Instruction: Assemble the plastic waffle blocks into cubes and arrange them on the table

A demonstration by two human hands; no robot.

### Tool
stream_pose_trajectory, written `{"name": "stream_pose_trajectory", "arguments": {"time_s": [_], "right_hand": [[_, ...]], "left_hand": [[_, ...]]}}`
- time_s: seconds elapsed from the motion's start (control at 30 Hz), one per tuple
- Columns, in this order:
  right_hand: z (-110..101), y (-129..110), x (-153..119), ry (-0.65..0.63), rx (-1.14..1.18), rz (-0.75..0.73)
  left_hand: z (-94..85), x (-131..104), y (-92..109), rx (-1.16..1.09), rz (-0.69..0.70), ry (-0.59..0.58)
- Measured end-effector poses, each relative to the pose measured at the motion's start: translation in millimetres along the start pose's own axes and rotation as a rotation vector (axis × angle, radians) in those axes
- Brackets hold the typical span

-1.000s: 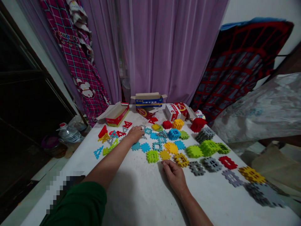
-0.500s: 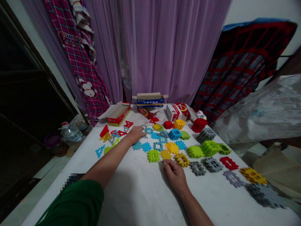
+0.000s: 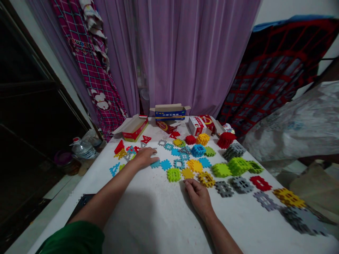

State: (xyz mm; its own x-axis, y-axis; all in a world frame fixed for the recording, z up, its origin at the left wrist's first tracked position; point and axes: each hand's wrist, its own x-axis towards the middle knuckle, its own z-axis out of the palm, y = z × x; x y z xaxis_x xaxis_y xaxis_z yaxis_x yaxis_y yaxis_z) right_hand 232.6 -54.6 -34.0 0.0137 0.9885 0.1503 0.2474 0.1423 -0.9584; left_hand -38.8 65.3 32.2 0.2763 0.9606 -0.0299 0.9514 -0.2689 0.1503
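Observation:
My left hand (image 3: 144, 157) is low over the table at the left of the toy pieces, its thumb apart from its stretched fingers. By its thumb lies a teal building piece (image 3: 156, 164); what is under the palm is hidden. My right hand (image 3: 198, 199) rests on the table with its fingers curled closed, and nothing shows in it. Just beyond it lie a flat yellow square piece (image 3: 188, 173), a lime green window piece (image 3: 173, 175) and a darker yellow window piece (image 3: 206, 179). A light blue piece (image 3: 166, 164) lies between the hands.
Stacks of lime green (image 3: 239, 165), grey (image 3: 234, 151) and red pieces (image 3: 226, 139) stand to the right. Opened boxes, one red and green (image 3: 135, 131), one blue (image 3: 170, 114), one white and red (image 3: 197, 126), line the back. A dark phone (image 3: 81, 203) lies by my left forearm.
My left hand has drawn back to the left, uncovering table beside the blue pieces. A grey piece that was by its fingers no longer shows there. My right hand stays put.

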Motion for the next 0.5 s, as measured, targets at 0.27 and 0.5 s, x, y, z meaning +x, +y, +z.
{"name": "stream_pose_trajectory", "arguments": {"time_s": [0.27,0.5], "right_hand": [[-0.4,1.9,-0.6,-0.004,-0.005,0.017],[0.1,-1.9,-0.2,0.011,-0.013,-0.011]], "left_hand": [[8.7,-33.8,12.9,-0.067,-0.038,-0.040],[12.6,-5.5,1.9,-0.184,-0.017,0.062]]}}
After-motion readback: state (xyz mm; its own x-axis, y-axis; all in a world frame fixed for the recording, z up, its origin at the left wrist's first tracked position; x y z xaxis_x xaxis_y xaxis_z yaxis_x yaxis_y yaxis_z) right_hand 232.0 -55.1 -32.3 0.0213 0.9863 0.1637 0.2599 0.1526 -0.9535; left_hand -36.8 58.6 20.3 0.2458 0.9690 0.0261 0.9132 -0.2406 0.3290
